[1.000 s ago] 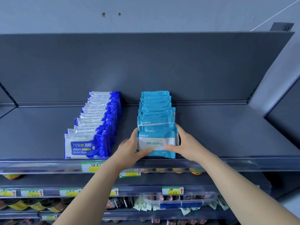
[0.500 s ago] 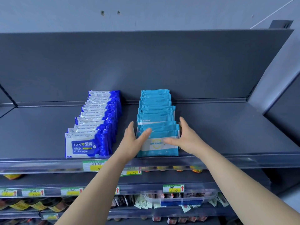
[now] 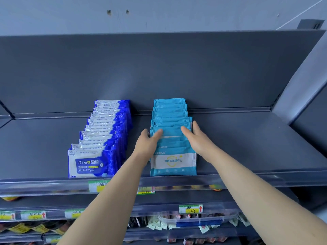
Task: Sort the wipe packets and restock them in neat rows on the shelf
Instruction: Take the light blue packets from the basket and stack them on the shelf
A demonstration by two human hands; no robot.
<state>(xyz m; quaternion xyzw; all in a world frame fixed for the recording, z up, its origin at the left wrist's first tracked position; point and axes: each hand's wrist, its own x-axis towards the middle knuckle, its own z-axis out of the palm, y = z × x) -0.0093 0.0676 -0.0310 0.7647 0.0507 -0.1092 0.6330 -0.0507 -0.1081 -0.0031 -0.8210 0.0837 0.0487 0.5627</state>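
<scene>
Fingers (image 3: 195,125) on both hands are stretched out nearly straight. They press on the row of light blue packets (image 3: 169,119) from two sides. The left hand (image 3: 146,147) is on the left side of the row, and its thumb lies across the tops of the packets. The right hand (image 3: 199,141) is on the right side, and its thumb lies on the tops too. Neither hand is curled round a packet. The middle part of the row sits between the two hands.

The light blue packets stand on the shelf (image 3: 247,144), one behind the other. The line runs from the front edge to the back panel (image 3: 159,71). The front packet (image 3: 174,163) stands upright just behind the clear strip (image 3: 265,181) at the front edge. It has a white band with a shield picture on it. Some packets in the middle stick out a little more to the right than the ones at the back.

To the left stands a row of dark blue packets (image 3: 109,131), near the light blue row but not touching it. They also go from front to back. The first one says "75%" and "Alcohol Wipes". This row drifts a bit to the right as it goes back.

Under the shelf are more shelves with yellow and green price tags (image 3: 190,209). Many small goods (image 3: 157,223) lie there, too small to tell what they are. A pale wall (image 3: 177,15) is above the back panel.
</scene>
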